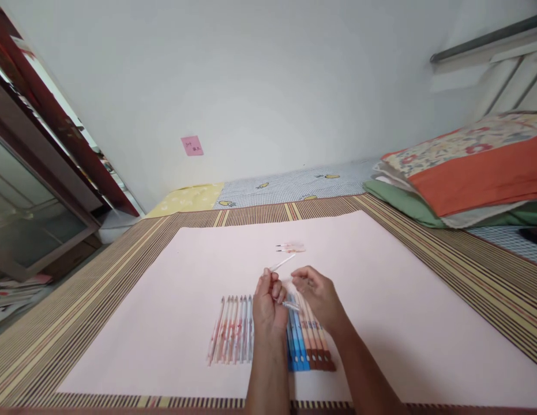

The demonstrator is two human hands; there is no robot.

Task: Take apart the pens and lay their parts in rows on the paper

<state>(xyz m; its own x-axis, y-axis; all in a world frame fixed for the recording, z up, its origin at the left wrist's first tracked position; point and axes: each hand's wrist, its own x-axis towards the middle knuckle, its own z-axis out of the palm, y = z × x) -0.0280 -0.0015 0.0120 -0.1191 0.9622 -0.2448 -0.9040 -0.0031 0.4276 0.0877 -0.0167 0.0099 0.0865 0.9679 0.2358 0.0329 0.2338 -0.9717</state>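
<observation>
Striped mat [34,340]: the widest piece before you, carrying all below. Pink sheet [142,323]: laid on it, a plain ground that probably makes slim things easy to see. Folded bedding [467,178]: beyond the sheet's far right corner.

Pens, one row near the middle of the sheet's near edge: pale pens [230,334] leftmost, blue pens [299,349] right of your left forearm, brown-ended pens [323,358] rightmost. Side by side, lengthwise to the near edge, they look grouped by colour so each kind is easily found; no brand readable.

Your left hand [270,297]: over the row, thumb and forefinger pinched together on one end of a white stick, likely so its other end stays free. Your right hand [318,291]: just beside, fingers bent and loosely curled; whether they hold anything does not show.

Pink note [192,146]: on the wall, handwritten, too small to read. White stick [283,263]: slanting toward the far edge. Clear piece [291,305]: by your left hand's lower fingers, grip uncertain. Two dark-tipped refills [296,250]: nearer the far edge, tips leftward, apart from the pens
</observation>
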